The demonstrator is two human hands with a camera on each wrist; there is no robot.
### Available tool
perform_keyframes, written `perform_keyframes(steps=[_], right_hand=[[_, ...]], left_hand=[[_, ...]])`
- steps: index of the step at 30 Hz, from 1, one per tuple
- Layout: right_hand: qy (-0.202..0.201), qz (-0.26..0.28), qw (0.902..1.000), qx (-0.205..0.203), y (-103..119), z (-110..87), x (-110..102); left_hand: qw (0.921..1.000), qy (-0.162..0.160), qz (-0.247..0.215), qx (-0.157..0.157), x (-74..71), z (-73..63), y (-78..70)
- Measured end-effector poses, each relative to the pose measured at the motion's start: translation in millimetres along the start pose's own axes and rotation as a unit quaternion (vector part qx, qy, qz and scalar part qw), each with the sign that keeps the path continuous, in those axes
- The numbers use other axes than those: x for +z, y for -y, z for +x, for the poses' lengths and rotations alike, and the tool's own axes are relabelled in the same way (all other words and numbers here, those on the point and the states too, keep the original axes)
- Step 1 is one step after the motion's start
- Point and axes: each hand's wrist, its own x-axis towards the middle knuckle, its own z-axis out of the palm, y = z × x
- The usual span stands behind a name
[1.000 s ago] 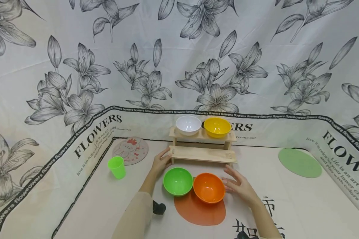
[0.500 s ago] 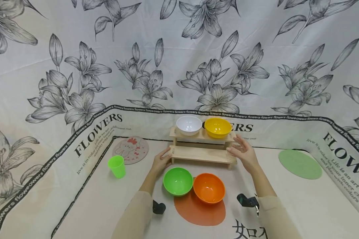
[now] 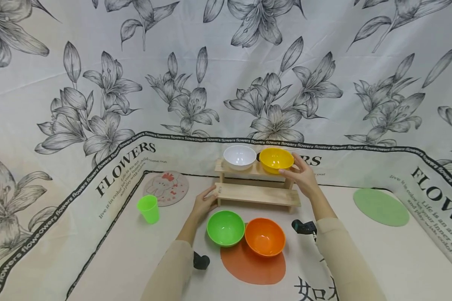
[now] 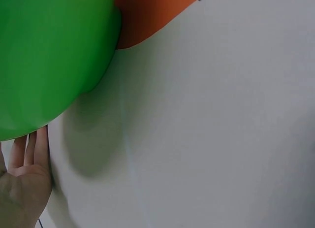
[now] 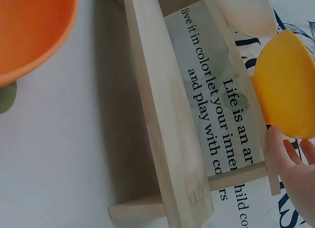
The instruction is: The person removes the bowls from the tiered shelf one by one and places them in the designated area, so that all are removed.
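A two-step wooden rack (image 3: 256, 195) stands at the back of the table. On its upper step sit a white bowl (image 3: 239, 157) and, to the right, a yellow bowl (image 3: 276, 160). My right hand (image 3: 303, 177) holds the yellow bowl at its right side, thumb in front and fingers behind. My left hand (image 3: 204, 203) rests against the left end of the lower step with fairly straight fingers; in the left wrist view its fingertips are hidden behind a green bowl (image 4: 49, 55). The green bowl and an orange bowl (image 3: 265, 237) stand side by side before the rack.
An orange round mat (image 3: 253, 269) lies partly under the front bowls. At left are a light green cup (image 3: 148, 209) and a round rabbit-print mat (image 3: 173, 189). A green mat (image 3: 381, 207) lies far right. Flower-printed cloth (image 3: 196, 104) rises behind the rack.
My right hand has moved from beside the orange bowl up past the rack's right end to the yellow bowl and taken hold of it. My left hand has stayed at the rack's left end.
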Motion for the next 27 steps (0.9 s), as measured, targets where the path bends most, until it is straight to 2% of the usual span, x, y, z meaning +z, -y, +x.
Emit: perform_keyframes(steps=[5, 16, 27], right_hand=[[0.008, -0.008, 0.9998, 0.014, 1, 7.1, 1], [0.047, 0.055, 0.9964, 0.043, 3, 13.9, 4], [0.032, 0.046, 0.9968, 0.057, 4, 14.0, 4]], left_hand=[[0.9999, 0.006, -0.003, 0.009, -0.5, -0.7, 0.2], [0.9999, 0.005, -0.006, 0.014, 0.8, -1.9, 0.3], [0.9999, 0.005, -0.008, 0.01, 0.6, -0.6, 1.8]])
